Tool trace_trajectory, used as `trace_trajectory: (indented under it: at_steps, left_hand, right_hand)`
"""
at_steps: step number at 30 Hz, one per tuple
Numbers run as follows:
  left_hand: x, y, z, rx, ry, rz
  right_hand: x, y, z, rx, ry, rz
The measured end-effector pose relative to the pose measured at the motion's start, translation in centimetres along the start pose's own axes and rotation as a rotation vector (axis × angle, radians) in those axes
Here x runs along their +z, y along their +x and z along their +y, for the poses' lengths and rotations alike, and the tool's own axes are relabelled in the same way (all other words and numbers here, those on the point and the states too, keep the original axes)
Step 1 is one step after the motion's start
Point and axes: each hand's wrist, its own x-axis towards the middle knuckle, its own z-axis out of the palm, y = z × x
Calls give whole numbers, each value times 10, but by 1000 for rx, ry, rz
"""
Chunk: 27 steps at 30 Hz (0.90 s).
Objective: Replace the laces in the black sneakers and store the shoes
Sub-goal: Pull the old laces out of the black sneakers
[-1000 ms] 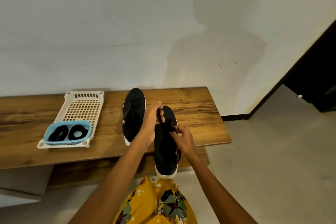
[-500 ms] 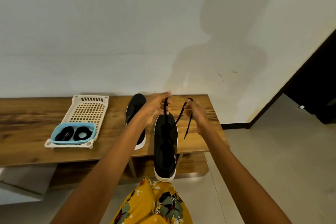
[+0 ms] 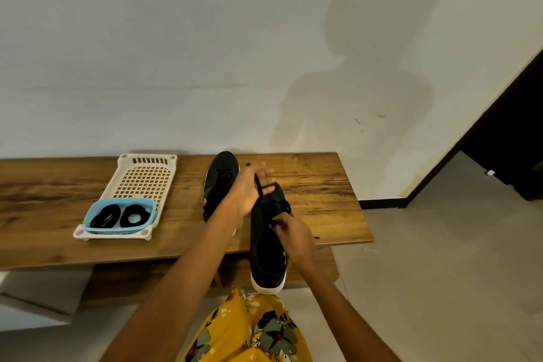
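From the head view, a long wooden desk with dark grain runs along a plain pale wall, and a lower wooden shelf shows beneath its front edge. To the right the pale tiled floor leads toward a dark doorway, with a dark skirting strip at the foot of the wall. The person's shadow falls on the wall above the desk.

On the left part of the desk lies a cream perforated tray, and in its near end sits a blue tub holding two black coiled laces.

The near sneaker is black with a white sole. It lies at the front edge of the desk, its heel overhanging toward the person's yellow floral clothing. Its long axis runs from near to far, toe pointing at the wall, opening facing up. The left hand is over the toe end with fingers mostly spread, and a loop of black lace runs across its palm, caught at the thumb. The right hand is at the sneaker's right side by the eyelets, fingers curled and pinching the lace.

The second sneaker, also black with a white sole edge, lies flat on the desk just left of the first, partly hidden by the left forearm. It is laced and points toward the wall, roughly parallel to the near one.
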Motion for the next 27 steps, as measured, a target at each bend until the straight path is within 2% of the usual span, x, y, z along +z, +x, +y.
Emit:
trace_trajectory:
  at_steps: [4, 6, 7, 9, 11, 12, 15, 17, 19, 21, 27]
  left_hand:
    - [-23, 6, -52, 0, 257, 45]
    - [-32, 10, -68, -17, 320, 67]
    - [-36, 13, -73, -1, 340, 94]
    - [-42, 16, -81, 70, 420, 146]
    - [-46, 14, -88, 190, 631, 197]
    - [-47, 12, -92, 269, 752, 210]
    - [-52, 3, -102, 546, 1089, 240]
    - [-57, 2, -110, 675, 1250, 245]
    - [-59, 2, -118, 675, 1247, 153]
    - [-58, 4, -122, 591, 1158, 49]
    - [-59, 12, -118, 513, 1120, 81]
  right_hand:
    - [-12, 12, -3, 54, 445, 150]
    - [-23, 21, -5, 77, 512, 86]
    - [-27, 23, -4, 88, 481, -22]
    - [-26, 21, -2, 41, 190, -232]
    - [-15, 15, 1, -65, -127, -258]
    - [-8, 13, 3, -83, -159, -209]
    - [-2, 11, 0, -8, 41, -43]
    - [-1, 15, -2, 37, 192, -4]
    - [-1, 17, -5, 57, 257, -3]
    - [1, 19, -7, 63, 294, -1]
    - [-42, 39, -33, 126, 555, 44]
